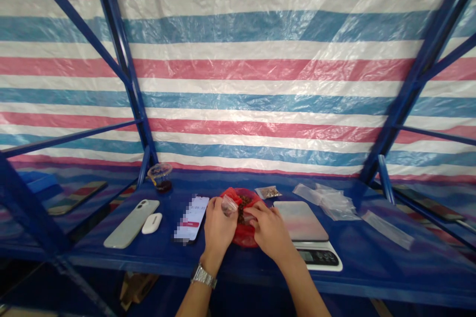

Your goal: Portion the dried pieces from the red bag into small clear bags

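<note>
My left hand (218,228) is closed round a small clear plastic bag (229,204), holding it up at the rim of a red bag (243,234) full of small dark brown pieces. My right hand (268,230) reaches into that red bag with its fingers pinched together; what they pinch is too small to make out. Both hands meet over the red bag, which lies on the blue shelf (156,255) between a phone with a lit screen (191,219) and a digital scale (307,234).
A white phone lying face down (131,223) and a white earbud case (151,223) lie to the left. A small filled clear bag (268,191) and several empty clear bags (329,201) sit behind the scale. A tape roll (160,177) stands by the blue upright.
</note>
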`<state>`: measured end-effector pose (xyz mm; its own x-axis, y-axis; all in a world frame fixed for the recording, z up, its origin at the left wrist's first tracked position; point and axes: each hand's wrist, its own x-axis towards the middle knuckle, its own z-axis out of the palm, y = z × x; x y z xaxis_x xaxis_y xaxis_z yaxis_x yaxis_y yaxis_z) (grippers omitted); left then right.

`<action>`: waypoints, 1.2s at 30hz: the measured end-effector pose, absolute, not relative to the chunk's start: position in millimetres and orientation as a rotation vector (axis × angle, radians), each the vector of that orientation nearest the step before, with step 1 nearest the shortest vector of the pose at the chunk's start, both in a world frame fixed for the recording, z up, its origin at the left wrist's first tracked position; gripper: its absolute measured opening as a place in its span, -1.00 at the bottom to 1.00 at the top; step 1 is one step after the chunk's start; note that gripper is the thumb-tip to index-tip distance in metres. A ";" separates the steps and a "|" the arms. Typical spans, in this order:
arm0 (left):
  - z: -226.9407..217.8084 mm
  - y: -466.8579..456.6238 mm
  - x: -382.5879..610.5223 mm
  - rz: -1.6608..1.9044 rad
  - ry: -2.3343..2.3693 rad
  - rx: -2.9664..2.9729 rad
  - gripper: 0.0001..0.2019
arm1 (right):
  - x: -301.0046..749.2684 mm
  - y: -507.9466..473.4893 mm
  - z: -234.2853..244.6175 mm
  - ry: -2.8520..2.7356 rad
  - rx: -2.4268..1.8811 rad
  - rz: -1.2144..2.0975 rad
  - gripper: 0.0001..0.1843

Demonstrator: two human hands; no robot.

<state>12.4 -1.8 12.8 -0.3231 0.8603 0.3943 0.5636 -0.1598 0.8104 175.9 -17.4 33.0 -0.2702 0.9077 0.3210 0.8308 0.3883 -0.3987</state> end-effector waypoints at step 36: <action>28.0 -4.5 -16.3 1.719 1.690 1.472 -0.92 | 193.5 -1.3 96.6 -2.439 -1.773 -0.492 -0.42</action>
<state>-16.3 -4.5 28.0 -0.4205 0.7980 0.4317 0.4179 -0.2520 0.8728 193.5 -1.3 96.6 -0.3243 0.9109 0.2551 0.9386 0.2763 0.2066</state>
